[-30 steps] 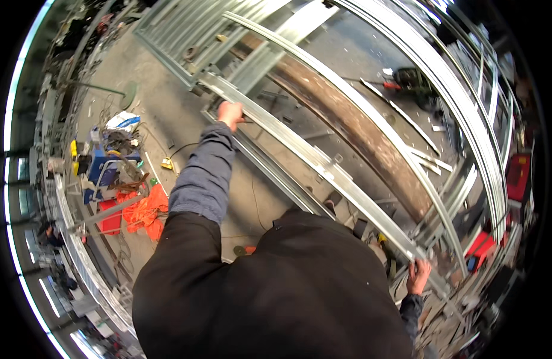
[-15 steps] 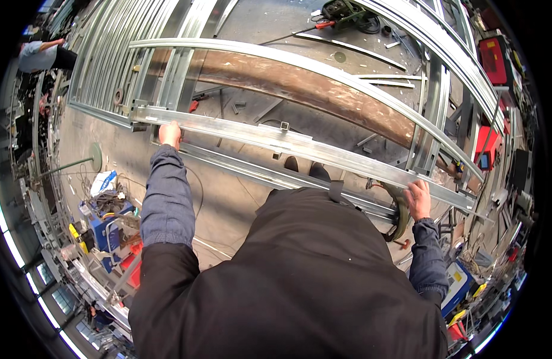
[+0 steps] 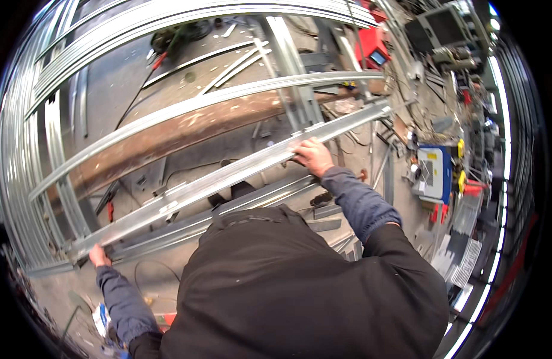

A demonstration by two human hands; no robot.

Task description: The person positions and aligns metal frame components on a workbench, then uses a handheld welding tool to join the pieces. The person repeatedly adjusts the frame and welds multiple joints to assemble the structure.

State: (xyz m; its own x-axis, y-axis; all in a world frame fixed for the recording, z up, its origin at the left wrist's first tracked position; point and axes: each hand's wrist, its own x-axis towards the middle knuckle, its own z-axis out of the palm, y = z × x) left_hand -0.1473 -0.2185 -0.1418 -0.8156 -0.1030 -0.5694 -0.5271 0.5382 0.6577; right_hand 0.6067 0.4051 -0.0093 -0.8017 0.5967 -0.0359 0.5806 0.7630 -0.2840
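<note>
The long metal channel (image 3: 228,179) lies across our view, its long axis rising from lower left to upper right, the far end pointing toward the cluttered bench area at the right. We hold it at both ends: our left hand (image 3: 98,256) is closed around the lower-left end, and our right hand (image 3: 312,157) is clamped over its upper edge well along toward the right. It sits just above a second rail (image 3: 240,206) that runs parallel and close beneath it. Beyond it lies a rusty brown beam (image 3: 186,133), with a curved silver rail (image 3: 198,107) past that. A stack of silver frames (image 3: 24,149) crowds the left side; the floor (image 3: 114,78) beyond the beam looks more open.
</note>
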